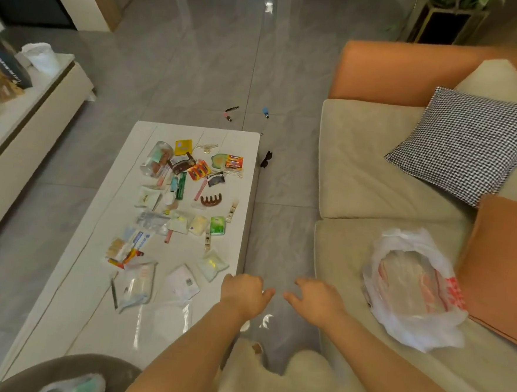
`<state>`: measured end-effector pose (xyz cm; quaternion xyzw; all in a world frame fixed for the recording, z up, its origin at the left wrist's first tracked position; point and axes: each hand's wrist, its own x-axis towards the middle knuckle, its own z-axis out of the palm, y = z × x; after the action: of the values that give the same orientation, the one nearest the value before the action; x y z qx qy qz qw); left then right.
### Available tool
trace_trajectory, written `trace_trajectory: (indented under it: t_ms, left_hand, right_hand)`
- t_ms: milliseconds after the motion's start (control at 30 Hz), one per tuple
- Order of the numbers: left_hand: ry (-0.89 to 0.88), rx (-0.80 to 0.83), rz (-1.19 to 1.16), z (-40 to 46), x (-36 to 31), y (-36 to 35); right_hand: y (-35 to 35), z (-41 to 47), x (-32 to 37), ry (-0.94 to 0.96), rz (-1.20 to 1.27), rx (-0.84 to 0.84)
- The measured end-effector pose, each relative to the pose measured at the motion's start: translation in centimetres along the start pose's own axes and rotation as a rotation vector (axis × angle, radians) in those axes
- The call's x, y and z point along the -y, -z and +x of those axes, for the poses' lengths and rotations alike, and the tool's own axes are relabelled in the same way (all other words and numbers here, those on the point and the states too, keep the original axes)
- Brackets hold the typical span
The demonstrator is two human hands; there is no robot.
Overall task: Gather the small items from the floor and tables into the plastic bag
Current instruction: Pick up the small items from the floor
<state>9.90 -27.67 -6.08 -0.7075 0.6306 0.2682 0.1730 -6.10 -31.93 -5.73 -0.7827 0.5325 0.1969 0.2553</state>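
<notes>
The left hand is hovering over the gap between table and sofa, just off the table's near right corner, its fingers loosely curled and holding nothing. The right hand is hanging just beside it, apart from it, with fingers relaxed and slightly spread, also holding nothing. Both forearms are reaching forward from the bottom of the view.

To the right of the right hand, the plastic bag is lying on the beige sofa seat, its mouth gaping upward, its long axis running from near to far along the cushion. Something pale with red markings is showing through it; what it is cannot be told.

To the left, the white table is stretching away from the person, carrying a scatter of small items: a brown hair claw, a green packet, a clear jar lying on its side, an orange battery pack and a yellow packet, with clear sachets nearer the person.

On the grey floor beyond the table's far end, a pink small item and a blue small item are lying well apart from the hands, and a black hair clip is lying between table and sofa.

A houndstooth cushion is leaning on the sofa back.
</notes>
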Motion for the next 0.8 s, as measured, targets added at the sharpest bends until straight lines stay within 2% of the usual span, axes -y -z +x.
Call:
trace_trajectory:
  t_ms: [333,567,800]
  left_hand:
    - [0.072,0.059,0.027,9.6,1.1,6.9]
    - [0.097,0.041,-0.035,17.7,-0.8,14.1]
    - [0.114,0.047,-0.041,23.4,-1.7,18.4]
  right_hand:
    - [6.7,11.1,-2.5,0.030,-0.015,0.094]
    - [14.5,19.5,-5.4,0.132,-0.114,0.062]
    - [19.3,25.5,-6.9,0.124,-0.118,0.066]
